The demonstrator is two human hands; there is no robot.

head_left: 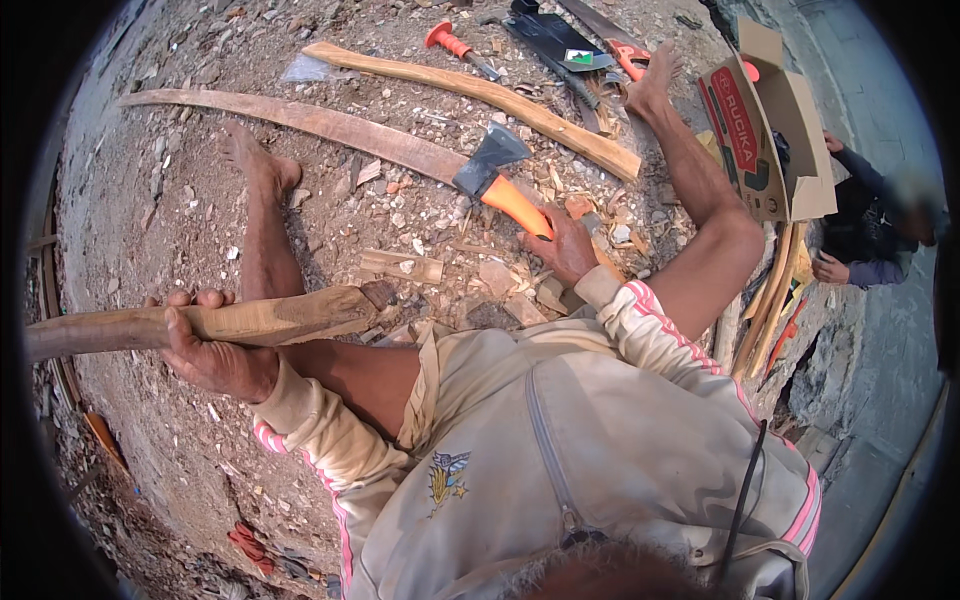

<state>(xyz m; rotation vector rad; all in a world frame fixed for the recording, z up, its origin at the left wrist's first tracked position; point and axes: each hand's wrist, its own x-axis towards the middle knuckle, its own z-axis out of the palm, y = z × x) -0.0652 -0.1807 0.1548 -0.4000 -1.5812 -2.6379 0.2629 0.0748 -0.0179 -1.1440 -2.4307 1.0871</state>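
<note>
My left hand [215,352] is wrapped round a thick wooden branch [285,318] that lies across my left thigh. The branch's hewn end points right, and its other end runs out of view at the left. In my right hand [566,248] is the orange handle of an axe [512,203]. Its dark head points up and left, just over the right end of a long, flat curved plank [330,125] on the ground. Beyond the axe lies a curved, peeled pole [480,92].
Stone bits and wood chips [400,265] cover the ground between my legs. At the top lie an orange-gripped chisel [460,48], a black sheath-like case [555,40] and a saw [610,38]. An open cardboard box [760,160] stands right, beside another person [875,220] and several sticks [768,295].
</note>
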